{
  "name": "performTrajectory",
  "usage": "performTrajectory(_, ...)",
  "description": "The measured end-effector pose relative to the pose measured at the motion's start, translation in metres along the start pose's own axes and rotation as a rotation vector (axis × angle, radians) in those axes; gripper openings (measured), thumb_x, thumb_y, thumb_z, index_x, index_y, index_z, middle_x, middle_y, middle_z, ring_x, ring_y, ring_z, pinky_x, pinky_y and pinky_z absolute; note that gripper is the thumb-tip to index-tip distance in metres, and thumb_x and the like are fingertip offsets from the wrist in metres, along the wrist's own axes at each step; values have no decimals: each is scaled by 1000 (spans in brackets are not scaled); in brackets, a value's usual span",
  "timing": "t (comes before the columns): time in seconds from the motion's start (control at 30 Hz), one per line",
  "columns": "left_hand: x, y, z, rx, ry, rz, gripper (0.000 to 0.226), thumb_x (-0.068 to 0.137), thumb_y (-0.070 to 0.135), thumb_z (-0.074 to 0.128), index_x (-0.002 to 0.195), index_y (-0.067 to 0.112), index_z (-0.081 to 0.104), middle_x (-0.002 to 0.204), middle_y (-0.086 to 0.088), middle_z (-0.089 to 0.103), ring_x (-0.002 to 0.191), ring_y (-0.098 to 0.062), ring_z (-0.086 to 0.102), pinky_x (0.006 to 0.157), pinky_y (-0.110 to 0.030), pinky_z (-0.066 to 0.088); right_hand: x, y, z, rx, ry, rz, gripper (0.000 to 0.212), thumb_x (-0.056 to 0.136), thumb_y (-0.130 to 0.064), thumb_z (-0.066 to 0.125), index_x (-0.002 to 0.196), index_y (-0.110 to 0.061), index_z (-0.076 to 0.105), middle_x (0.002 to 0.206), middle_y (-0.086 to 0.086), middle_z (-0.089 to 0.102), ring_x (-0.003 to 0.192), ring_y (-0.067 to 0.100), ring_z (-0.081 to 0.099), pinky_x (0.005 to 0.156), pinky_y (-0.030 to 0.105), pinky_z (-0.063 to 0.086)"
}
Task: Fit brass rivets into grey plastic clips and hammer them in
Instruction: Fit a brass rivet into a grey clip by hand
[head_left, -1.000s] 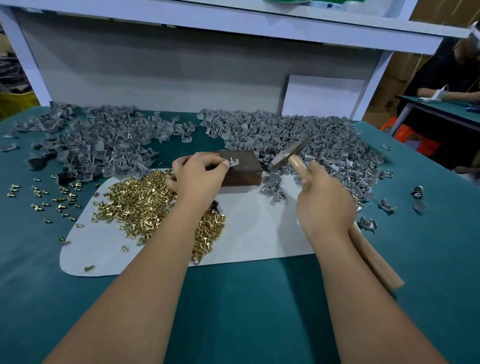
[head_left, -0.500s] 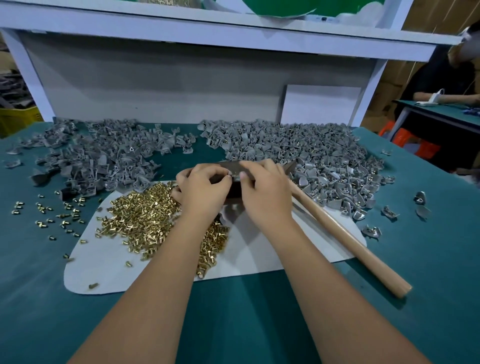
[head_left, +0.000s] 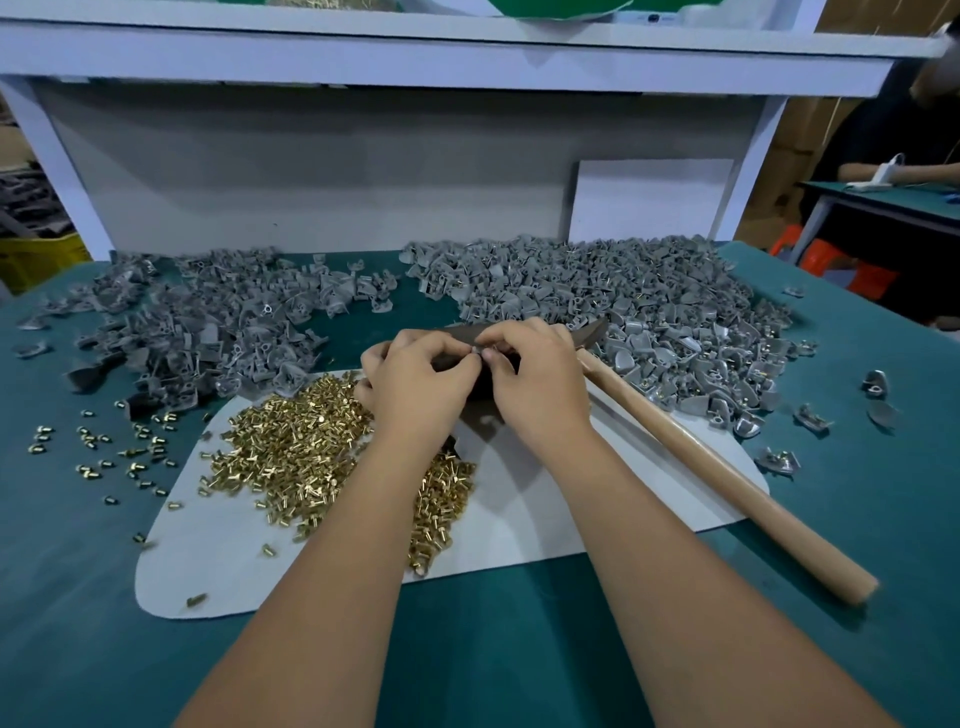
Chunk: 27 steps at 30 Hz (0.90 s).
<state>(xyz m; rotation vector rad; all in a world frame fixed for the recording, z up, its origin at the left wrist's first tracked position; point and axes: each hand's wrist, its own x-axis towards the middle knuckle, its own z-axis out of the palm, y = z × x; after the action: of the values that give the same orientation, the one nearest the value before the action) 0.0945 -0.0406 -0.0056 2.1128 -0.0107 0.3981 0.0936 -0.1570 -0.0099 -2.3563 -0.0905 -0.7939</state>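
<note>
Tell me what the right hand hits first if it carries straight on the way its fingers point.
Probably the left hand, fingertips nearly touching; depth is unclear above the dark block.

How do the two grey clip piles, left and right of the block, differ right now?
The left pile is spread thin and loose, with green table showing between its clips; the right pile is denser and heaped. Brass pins glint in many clips of the right pile; hardly any show in the left pile. The hammer lies along the right pile's edge, none by the left. Both hold the same grey plastic clips.

Shiny brass rivets (head_left: 311, 457), matt grey plastic clips (head_left: 649, 306), smooth wooden hammer handle (head_left: 727, 478)
</note>
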Motion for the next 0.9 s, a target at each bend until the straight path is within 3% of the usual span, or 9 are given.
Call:
performTrajectory(0.3,0,1,0,36,-21,7,18,83,42,64,67,46,57,106,22,50,119,-17,27,87,-33,15,0,-3,1,4,0,6,6,89,-16,61,88,-21,64,90,-10,52,96,16,44,83,31,38)
performTrajectory(0.43,0,0,1,41,-18,12,17,83,42,65,67,45,58,107,21,51,118,-16,27,86,-32,13,-1,-4,-2,26,23,0,16,88,-11,62,78,-22,56,84,-12,49,90,14,44,81,34,40)
performTrajectory(0.63,2,-2,2,44,-6,13,17,85,43,64,69,46,58,105,23,48,118,-15,26,86,-32,14,-3,-5,-4,62,131,62,10,94,-16,54,85,-20,55,90,-7,58,91,16,50,81,36,39)
performTrajectory(0.77,2,-2,0,-1,21,-23,16,87,42,64,71,44,59,90,25,46,112,-15,27,97,-39,22,-4,-7,-7,23,190,80,13,96,-27,52,84,-25,49,86,-10,57,87,15,51,82,33,29)
performTrajectory(0.83,5,-3,-7,-53,41,-76,14,87,41,63,73,43,62,87,26,41,108,-15,30,100,-42,27,-5,-10,-7,25,181,21,12,95,-26,54,84,-24,51,85,-10,56,84,14,50,81,33,33)
performTrajectory(0.9,11,-6,-19,-128,45,-113,6,87,39,63,83,38,67,91,16,57,108,-19,47,97,-43,40,-7,-17,-6,44,153,-67,7,93,-21,56,86,-20,55,87,-9,56,83,12,48,79,32,40)
